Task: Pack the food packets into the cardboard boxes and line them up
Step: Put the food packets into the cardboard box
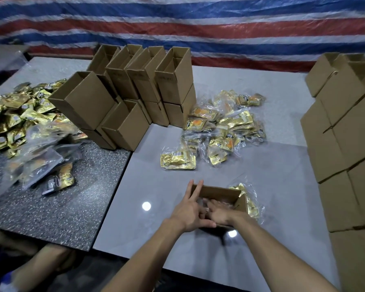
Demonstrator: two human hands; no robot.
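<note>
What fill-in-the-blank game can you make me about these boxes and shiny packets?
1. The right hand reaches ____ the small box.
2. The loose food packets in the middle of the table are mostly shiny ____.
3. The striped tarp behind is red, white and ____.

Missing words: inside; gold; blue.

Makeshift packing workshop. Evidence: striped tarpaulin (198,28) serving as back wall; open cardboard boxes (173,81) stacked in rows on plain tables (261,165); gold food packets (226,127) heaped loose in bulk alongside them.
</note>
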